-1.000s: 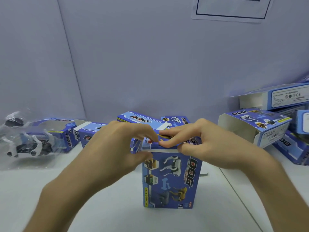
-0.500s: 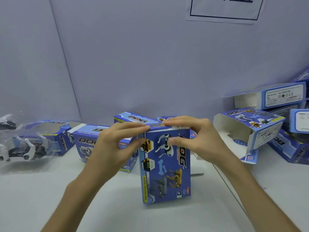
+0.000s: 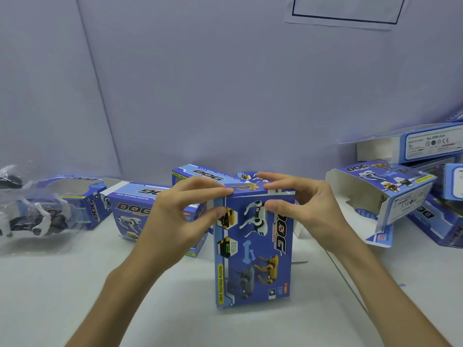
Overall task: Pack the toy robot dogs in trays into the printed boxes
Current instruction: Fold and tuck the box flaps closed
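Blue printed cardboard box (image 3: 253, 249): it is standing on end on the white table (image 3: 75, 284) straight ahead of me, with its long axis running vertically and its printed front facing me.
Top flap (image 3: 250, 190): it is lying folded across the box's upper end and looking closed, or nearly so.
Left hand (image 3: 175, 221): I am pinching the upper left corner, with my fingers lying on the flap and my thumb pressing the front face.
Right hand (image 3: 308, 211): I am pinching the upper right corner the same way.
Relation that matters: the box is sitting between my hands, directly under my fingertips, and both hands are equally near, so I judge any seating push is going straight down its long axis.
Contents: the walls are hiding the inside, so I cannot tell what it is holding.
Open blue box (image 3: 375, 196): it is lying on its side to the right, showing a white interior and nothing visible in it.
Clear plastic bag (image 3: 32, 216): it is lying far left, well apart from my left hand, and holding a white and black toy robot dog.
Other blue boxes (image 3: 135, 211): they are lying flat just behind my left hand.
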Demonstrator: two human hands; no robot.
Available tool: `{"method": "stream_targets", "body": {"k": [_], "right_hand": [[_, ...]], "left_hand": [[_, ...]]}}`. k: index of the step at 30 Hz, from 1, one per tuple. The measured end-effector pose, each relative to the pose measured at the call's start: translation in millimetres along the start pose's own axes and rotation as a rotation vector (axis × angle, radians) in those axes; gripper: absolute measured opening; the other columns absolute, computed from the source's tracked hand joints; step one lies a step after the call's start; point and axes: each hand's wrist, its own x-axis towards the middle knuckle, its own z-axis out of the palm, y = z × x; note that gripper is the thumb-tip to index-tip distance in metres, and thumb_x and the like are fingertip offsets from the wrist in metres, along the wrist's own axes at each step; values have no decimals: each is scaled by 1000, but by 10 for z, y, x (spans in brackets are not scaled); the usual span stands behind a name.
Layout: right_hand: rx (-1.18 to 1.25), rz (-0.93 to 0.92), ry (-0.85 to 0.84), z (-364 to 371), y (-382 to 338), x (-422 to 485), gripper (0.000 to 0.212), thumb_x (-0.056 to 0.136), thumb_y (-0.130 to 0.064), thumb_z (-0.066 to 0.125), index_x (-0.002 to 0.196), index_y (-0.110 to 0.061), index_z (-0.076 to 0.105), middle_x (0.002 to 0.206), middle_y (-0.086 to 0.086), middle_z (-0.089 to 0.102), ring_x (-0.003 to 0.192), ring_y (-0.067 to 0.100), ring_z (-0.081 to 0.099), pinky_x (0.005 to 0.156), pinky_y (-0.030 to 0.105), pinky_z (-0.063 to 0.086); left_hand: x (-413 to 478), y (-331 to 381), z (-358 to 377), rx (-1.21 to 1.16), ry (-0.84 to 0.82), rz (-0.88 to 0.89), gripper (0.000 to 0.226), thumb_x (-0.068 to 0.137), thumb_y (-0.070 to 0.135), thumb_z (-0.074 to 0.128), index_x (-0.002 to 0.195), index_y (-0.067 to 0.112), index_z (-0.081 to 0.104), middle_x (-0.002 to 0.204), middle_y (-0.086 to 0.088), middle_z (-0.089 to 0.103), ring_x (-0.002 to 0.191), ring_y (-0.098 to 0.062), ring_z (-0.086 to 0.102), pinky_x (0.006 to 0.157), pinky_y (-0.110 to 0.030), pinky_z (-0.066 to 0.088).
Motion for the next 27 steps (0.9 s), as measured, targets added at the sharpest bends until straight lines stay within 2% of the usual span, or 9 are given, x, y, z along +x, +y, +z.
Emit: {"method": "stream_targets", "body": {"k": [5, 9, 12, 16, 20, 24, 27], "right_hand": [[8, 22, -17, -17, 5, 1, 30, 73, -21, 73, 102, -18, 73, 126, -9, 70, 123, 14, 62, 66, 29, 61], [30, 34, -97, -102, 4, 7, 25, 86, -25, 71, 111, -24, 73, 133, -10, 65, 125, 17, 60, 74, 29, 61], [66, 0, -64, -140, 34, 3, 32, 88, -15, 68, 120, -17, 68, 133, -3, 66, 123, 21, 62, 80, 32, 60], [111, -9, 33, -104, 104, -2, 27, 84, -15, 66, 111, -12, 68, 125, 0, 70, 122, 21, 63, 75, 32, 62], [90, 6, 0, -141, 76, -4, 27, 82, -18, 66, 108, -18, 72, 123, 0, 71, 122, 19, 63, 72, 30, 61], [31, -12, -4, -143, 53, -7, 26, 81, -18, 67, 105, -15, 75, 122, 0, 72, 130, 17, 56, 77, 31, 61], [37, -3, 2, -127, 49, -11, 25, 80, -18, 67, 104, -11, 74, 121, 2, 72, 129, 18, 57, 76, 31, 61]], "left_hand": [[-21, -5, 10, -33, 6, 2, 29, 83, 21, 70, 111, 23, 75, 110, 13, 68, 113, -19, 61, 77, -11, 50], [-37, -23, 38, -74, -1, -22, 32, 86, 23, 66, 118, 24, 71, 114, 15, 65, 120, -13, 55, 70, -11, 53], [-50, -42, 94, -36, 18, -6, 35, 88, 23, 62, 122, 22, 69, 115, 14, 64, 110, -5, 55, 67, -6, 48], [-67, -65, 172, -5, 2, -42, 40, 91, 27, 53, 130, 20, 61, 119, 15, 55, 107, -4, 53, 72, -7, 47], [-59, -71, 170, 32, -29, -38, 34, 95, 33, 51, 128, 27, 60, 120, 19, 52, 109, -8, 51, 80, -10, 46], [-62, -80, 122, 75, -75, -10, 31, 99, 35, 49, 128, 31, 57, 126, 19, 50, 115, -12, 52, 82, -7, 42], [-47, -62, 105, 55, -68, -7, 28, 96, 33, 52, 123, 41, 55, 123, 23, 52, 109, -11, 53, 80, -11, 45]]}}
